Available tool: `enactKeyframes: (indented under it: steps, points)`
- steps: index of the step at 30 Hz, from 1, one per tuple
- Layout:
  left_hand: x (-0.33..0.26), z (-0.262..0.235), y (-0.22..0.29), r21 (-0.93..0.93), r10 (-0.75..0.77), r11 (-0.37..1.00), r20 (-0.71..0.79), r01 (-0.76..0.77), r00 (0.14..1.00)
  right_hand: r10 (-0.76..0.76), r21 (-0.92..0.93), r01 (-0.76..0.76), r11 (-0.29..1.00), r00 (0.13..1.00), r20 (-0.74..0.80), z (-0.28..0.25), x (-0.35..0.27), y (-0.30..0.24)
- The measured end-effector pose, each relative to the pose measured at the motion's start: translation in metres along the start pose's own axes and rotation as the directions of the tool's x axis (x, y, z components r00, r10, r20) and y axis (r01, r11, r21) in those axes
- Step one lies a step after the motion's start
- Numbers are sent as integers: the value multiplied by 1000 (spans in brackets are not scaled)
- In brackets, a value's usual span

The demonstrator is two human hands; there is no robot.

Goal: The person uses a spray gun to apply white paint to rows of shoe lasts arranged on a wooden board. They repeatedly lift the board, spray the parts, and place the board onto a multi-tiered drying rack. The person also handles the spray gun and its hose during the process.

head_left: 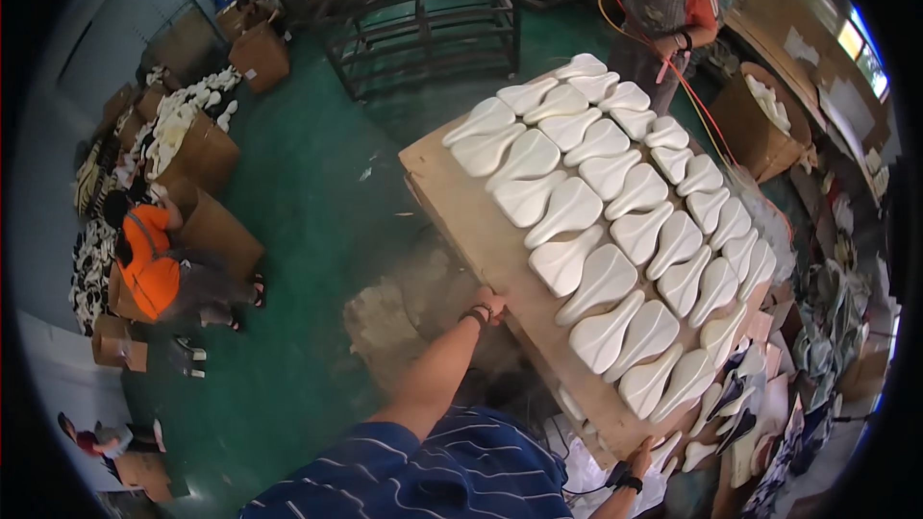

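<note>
A long wooden board (471, 221) carries several white moulded shoe soles (596, 231) laid in rows. My left hand (490, 306) grips the board's near long edge, a dark band on the wrist. My right hand (642, 454) holds the board's near corner, also with a dark wrist strap. The board is lifted above the green floor and tilts away from me. My striped blue shirt fills the lower middle.
A person in an apron (663, 10) stands at the board's far end holding an orange hose. A metal rack (423, 10) stands behind. Another person in orange (149, 264) crouches at left among cardboard boxes (207, 154) of white soles. Mixed soles lie at right.
</note>
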State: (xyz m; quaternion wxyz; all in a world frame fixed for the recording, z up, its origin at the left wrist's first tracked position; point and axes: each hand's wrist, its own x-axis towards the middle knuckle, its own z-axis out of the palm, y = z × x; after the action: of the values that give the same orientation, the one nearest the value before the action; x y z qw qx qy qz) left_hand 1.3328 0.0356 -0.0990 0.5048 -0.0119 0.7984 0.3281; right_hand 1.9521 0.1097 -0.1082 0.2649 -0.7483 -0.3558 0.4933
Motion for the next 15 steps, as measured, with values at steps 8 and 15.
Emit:
enactKeyframes:
  steps: [8,15]
  points:
    - [0,-14,1,-9,-51,999,34,51,998,88,107,-99,989,991,101,14,0,-18]
    - [21,-96,-6,86,106,992,-171,-93,979,17,-380,29,925,993,117,121,-61,-44]
